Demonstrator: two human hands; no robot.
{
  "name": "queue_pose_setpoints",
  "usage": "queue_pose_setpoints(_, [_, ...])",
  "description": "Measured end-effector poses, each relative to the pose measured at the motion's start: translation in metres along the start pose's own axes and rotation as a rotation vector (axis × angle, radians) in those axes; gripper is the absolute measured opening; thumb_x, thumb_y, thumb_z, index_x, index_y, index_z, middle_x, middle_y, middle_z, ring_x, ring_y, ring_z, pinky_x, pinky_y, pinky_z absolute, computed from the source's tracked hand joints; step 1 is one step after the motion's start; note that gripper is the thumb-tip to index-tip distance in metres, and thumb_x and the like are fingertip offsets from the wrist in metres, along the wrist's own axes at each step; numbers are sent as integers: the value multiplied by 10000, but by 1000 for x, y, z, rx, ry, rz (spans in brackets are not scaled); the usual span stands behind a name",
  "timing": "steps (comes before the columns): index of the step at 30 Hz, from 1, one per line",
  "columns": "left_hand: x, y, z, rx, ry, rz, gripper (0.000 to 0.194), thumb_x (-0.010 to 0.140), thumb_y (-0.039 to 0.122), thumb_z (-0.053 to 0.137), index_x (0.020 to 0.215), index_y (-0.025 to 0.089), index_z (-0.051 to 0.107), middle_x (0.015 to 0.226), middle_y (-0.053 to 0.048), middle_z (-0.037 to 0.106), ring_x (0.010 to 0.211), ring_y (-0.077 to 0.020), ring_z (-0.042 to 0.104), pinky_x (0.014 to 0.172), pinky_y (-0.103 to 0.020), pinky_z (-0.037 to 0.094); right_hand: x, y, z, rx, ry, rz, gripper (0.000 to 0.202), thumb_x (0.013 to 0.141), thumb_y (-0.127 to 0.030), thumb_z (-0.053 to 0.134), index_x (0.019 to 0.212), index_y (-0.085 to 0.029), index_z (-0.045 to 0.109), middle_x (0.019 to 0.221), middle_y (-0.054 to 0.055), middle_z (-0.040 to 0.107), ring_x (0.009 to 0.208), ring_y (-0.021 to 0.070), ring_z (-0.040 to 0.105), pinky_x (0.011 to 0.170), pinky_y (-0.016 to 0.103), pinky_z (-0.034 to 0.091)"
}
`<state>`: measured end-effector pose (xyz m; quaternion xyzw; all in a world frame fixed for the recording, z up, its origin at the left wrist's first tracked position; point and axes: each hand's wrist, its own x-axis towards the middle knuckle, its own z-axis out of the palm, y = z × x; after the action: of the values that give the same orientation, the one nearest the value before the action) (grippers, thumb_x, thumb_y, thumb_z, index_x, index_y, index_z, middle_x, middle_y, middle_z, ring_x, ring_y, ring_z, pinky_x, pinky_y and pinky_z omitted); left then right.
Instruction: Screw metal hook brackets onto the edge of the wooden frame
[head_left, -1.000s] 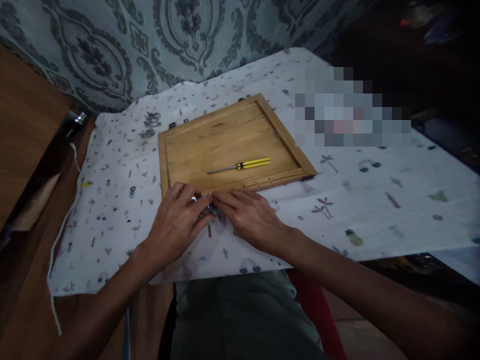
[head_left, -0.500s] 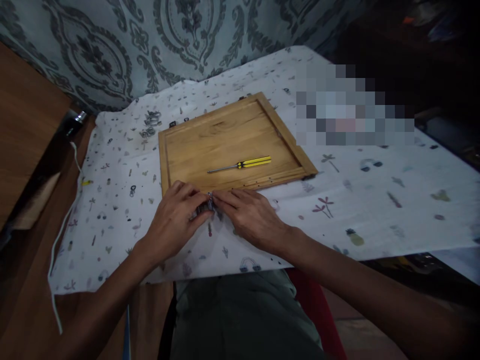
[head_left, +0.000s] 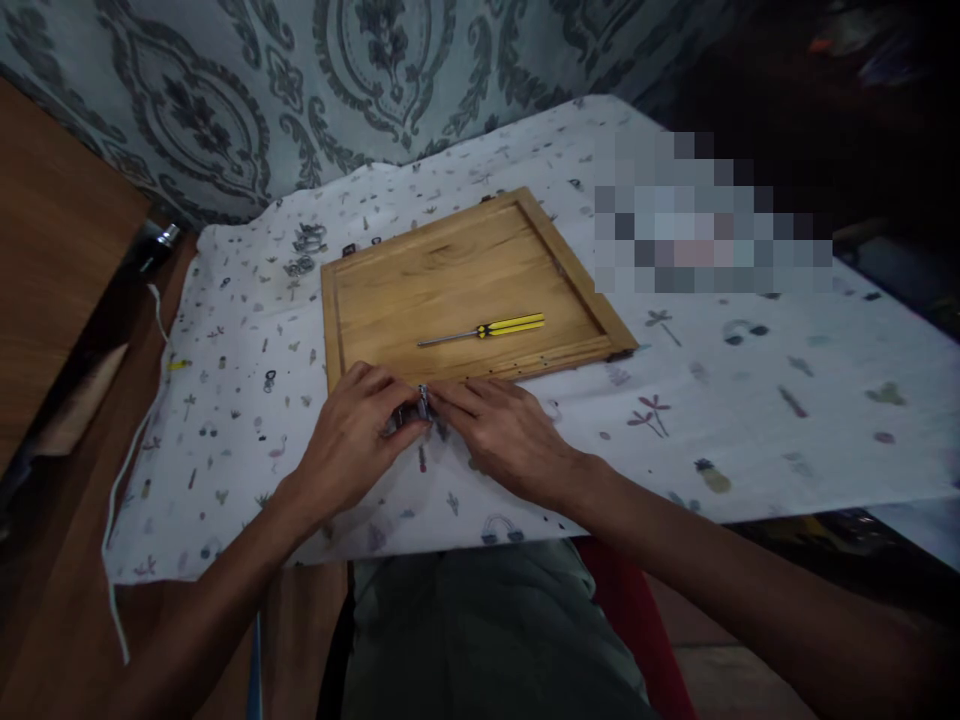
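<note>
A framed wooden panel (head_left: 442, 275) lies on the cloth, like a small cabinet door. My left hand (head_left: 356, 420) is at its near edge, with thumb and fingers closed around a small shiny metal hinge (head_left: 423, 402). From the other side, my right hand (head_left: 502, 430) has its fingers held together, the tips pressed to the same hinge and the panel's edge; its thumb is hidden. On the panel, beyond both hands, rests a screwdriver (head_left: 514, 325) with a yellow and black handle, its shaft toward the left. Several small dark holes show along the near frame.
More metal hinges (head_left: 304, 250) lie in a pile left of the panel's far corner. A printed white cloth (head_left: 750, 400) covers the table. Behind it hangs a patterned curtain (head_left: 390, 70). A white cord (head_left: 112, 510) trails down at the left. A blurred patch hides the back right.
The view has shifted very slightly. Both hands keep their places at the hinge, and the panel and screwdriver stay where they were.
</note>
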<state>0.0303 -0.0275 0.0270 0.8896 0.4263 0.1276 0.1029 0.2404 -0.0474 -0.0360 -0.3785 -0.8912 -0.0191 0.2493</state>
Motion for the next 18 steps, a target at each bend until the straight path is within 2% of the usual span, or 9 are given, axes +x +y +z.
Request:
queue_pose_setpoints(4, [-1, 3, -2, -5, 0, -49, 63, 969, 273, 720, 963, 210, 722, 972, -35, 705, 986, -250, 604, 866, -400, 510, -1, 1, 1, 19, 8, 5, 403, 877, 35, 587, 1243, -69, 718, 1230, 156, 781, 962, 272, 722, 780, 402, 565])
queue_pose_setpoints(7, [-4, 3, -6, 4, 42, -55, 81, 969, 293, 729, 986, 215, 719, 976, -30, 702, 975, -247, 604, 859, -397, 510, 0, 1, 1, 18, 15, 10, 394, 870, 40, 584, 1211, -89, 734, 1219, 147, 790, 934, 267, 730, 764, 398, 571])
queue_pose_setpoints(13, [-19, -4, -17, -2, 137, -83, 95, 1013, 257, 643, 1037, 210, 722, 931, -29, 681, 922, -233, 599, 821, -377, 500, 1, 0, 1, -56, 65, -12, 479, 803, 99, 529, 1172, -116, 746, 1200, 108, 816, 874, 249, 744, 740, 379, 594])
queue_pose_setpoints(18, [-31, -9, -18, -40, 160, -126, 135, 1027, 301, 634, 1089, 223, 724, 926, -22, 670, 918, -230, 580, 826, -369, 493, 0, 1, 3, -73, 77, -8, 475, 799, 103, 538, 1150, -133, 755, 1196, 103, 820, 941, 246, 757, 789, 367, 607])
